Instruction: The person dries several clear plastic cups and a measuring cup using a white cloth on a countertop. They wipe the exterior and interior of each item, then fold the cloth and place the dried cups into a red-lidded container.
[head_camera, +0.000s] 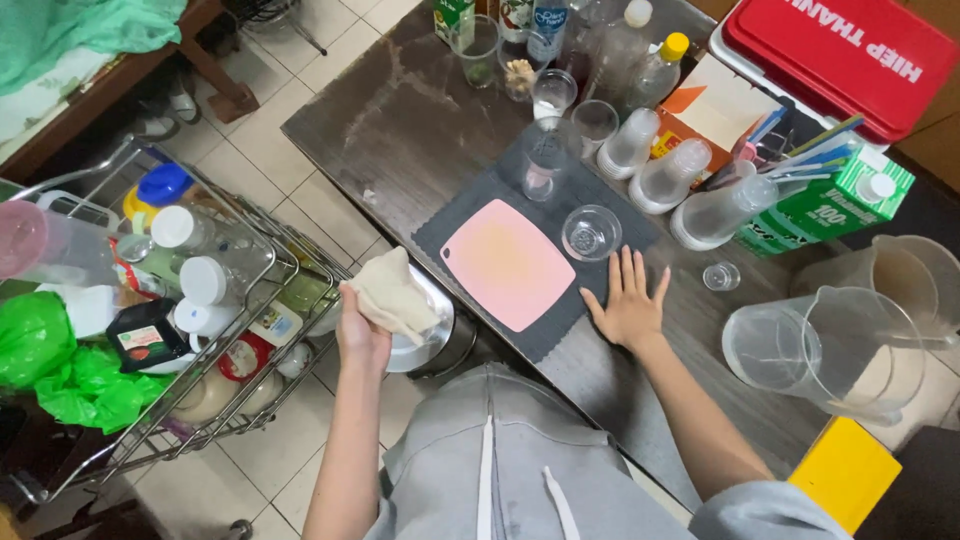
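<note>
Two bare hands appear in the lower half of the frame. Left hand (362, 325), raised at lower centre-left, is closed around a crumpled cream cloth (394, 294) held above a round metal lid (432, 335) just off the table's edge. Right hand (627, 303), at centre-right, lies flat, fingers spread, palm down on the dark mat (478, 203), gripping nothing, beside the pink cutting board (507, 263) and below a small glass bowl (591, 232).

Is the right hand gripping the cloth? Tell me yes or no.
No. The right hand lies flat and open on the dark mat beside the pink cutting board, while the left hand holds the cream cloth.
</note>
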